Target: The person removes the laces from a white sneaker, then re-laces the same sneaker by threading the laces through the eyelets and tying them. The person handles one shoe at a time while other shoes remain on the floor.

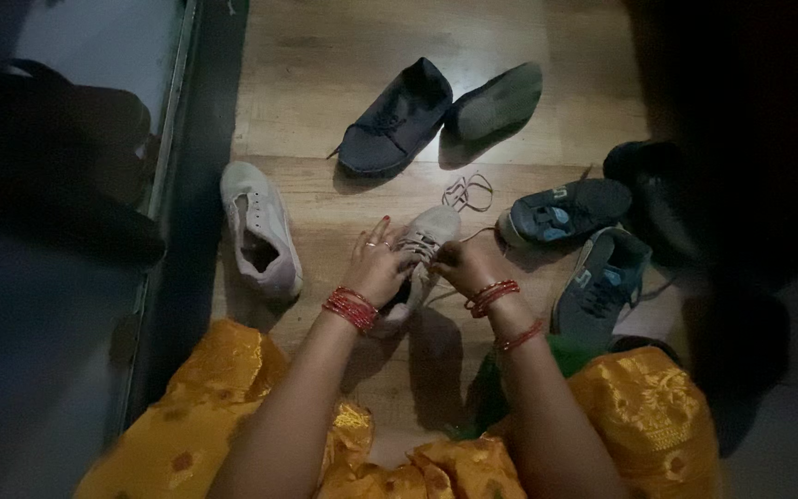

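In the head view, both hands meet on a pale grey lace-up sports shoe (pixel 422 249) that lies on the wooden plank floor (pixel 325 65), directly in front of the person. The long axis of the shoe runs away from the body, a little tilted to the right, with the toe at the far end. The left hand (pixel 376 266) grasps the shoe at its left side, near the opening, with some fingers lifted. The right hand (pixel 465 263) is closed in a pinch on the thin pale shoelace (pixel 468 191) at the eyelets – the loose part of this lace makes loops on the floor just beyond the toe. Both hands are about equally near; the left one carries the shoe, the right one works the lace.

A second pale grey shoe (pixel 259 231) lies to the left of the left hand, apart from it. Beyond the hands lie a dark navy shoe (pixel 394 120) and its partner turned sole-up (pixel 501 102). To the right of the right hand lie two grey shoes with blue marks (pixel 584 249), close together.

The room is dim – the right side is in deep shadow, and a dark frame (pixel 191 185) runs along the left.
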